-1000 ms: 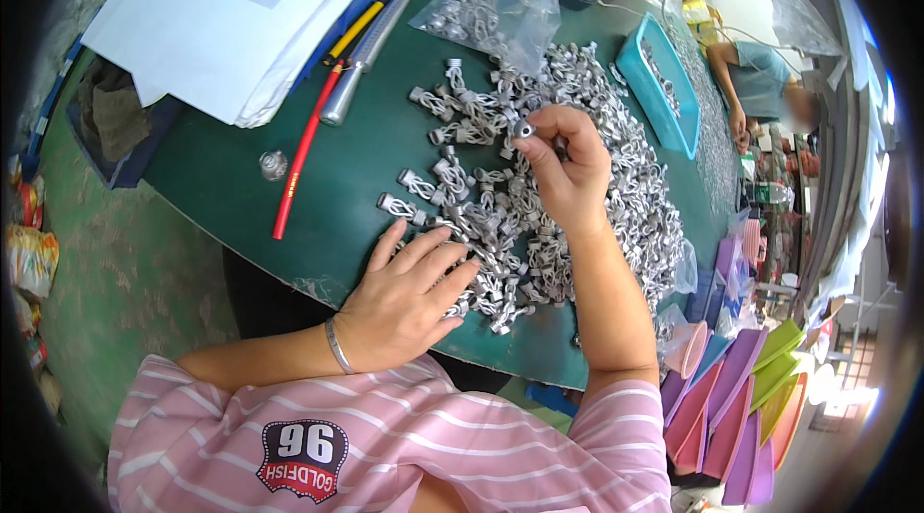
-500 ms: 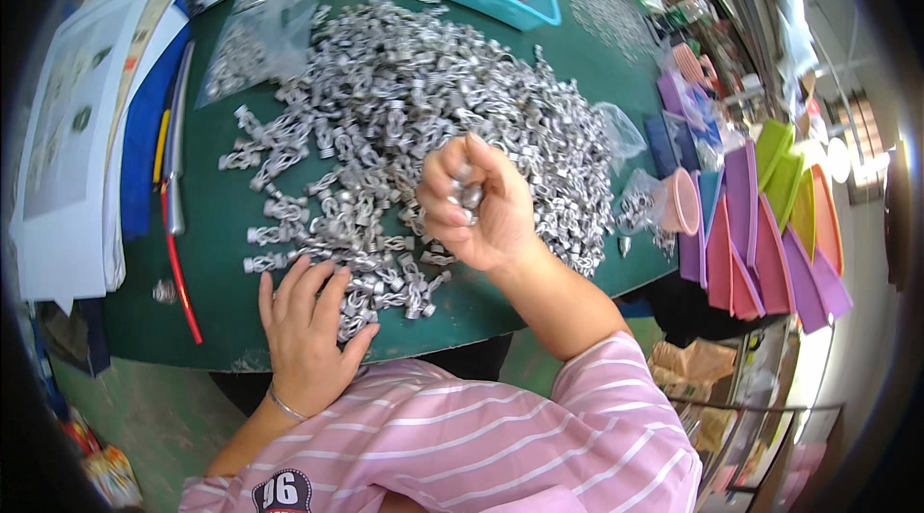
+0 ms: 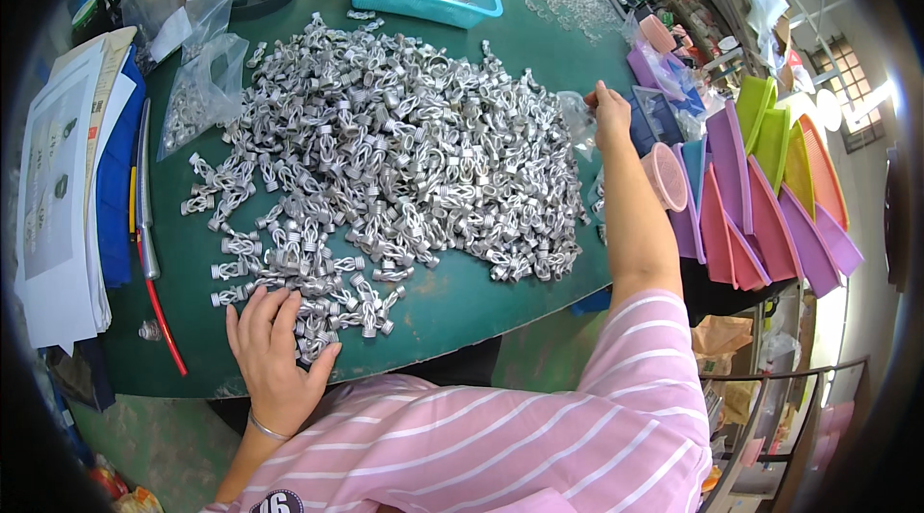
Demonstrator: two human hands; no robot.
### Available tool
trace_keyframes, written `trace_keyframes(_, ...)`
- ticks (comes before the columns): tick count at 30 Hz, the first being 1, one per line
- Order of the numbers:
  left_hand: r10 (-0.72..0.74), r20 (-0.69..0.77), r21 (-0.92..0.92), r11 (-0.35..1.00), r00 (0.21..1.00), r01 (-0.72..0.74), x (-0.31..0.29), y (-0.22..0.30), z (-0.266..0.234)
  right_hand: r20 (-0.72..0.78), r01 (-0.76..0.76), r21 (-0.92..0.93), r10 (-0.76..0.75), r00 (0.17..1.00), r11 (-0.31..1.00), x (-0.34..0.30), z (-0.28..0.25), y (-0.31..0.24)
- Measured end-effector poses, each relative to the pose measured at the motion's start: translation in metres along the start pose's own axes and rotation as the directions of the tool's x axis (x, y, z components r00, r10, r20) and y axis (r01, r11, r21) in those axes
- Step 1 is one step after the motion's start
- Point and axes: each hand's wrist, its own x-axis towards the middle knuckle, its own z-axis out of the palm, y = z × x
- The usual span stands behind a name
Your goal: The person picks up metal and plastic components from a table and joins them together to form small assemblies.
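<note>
Left hand (image 3: pixel 277 367): fingers spread apart, at the near left end of the silver metal loop pieces
Right hand (image 3: pixel 611 116): fingers bunched close, by a clear plastic bag (image 3: pixel 578 124); I cannot tell if it holds anything
Silver metal loop pieces (image 3: pixel 414 147): in a big heap on the green table (image 3: pixel 462 311)
Blue tray (image 3: pixel 423 14): behind the heap, with silver bits in it
Pink basket (image 3: pixel 668 178): beside the right arm

There is room to pass over the green table (image 3: pixel 481 301) in front of the big heap of silver-grey looped pieces (image 3: pixel 414 147). A light-blue rectangular plastic tray (image 3: pixel 412 9) blocks the way behind.
</note>
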Motion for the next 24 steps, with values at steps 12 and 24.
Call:
trace_keyframes(12, -0.004, 0.012, 0.02, 1.0, 1.0, 0.004, 0.002, 0.002, 0.003, 0.157, 0.66, -0.553, -0.714, 0.683, 0.509, -0.068, -0.022, -0.008)
trace_keyframes(24, -0.025, 0.036, 0.058, 0.998, 0.999, 0.023, -0.001, -0.002, 0.007, 0.42, 0.729, -0.016, -0.657, 0.626, 0.684, -0.246, 0.021, -0.075)
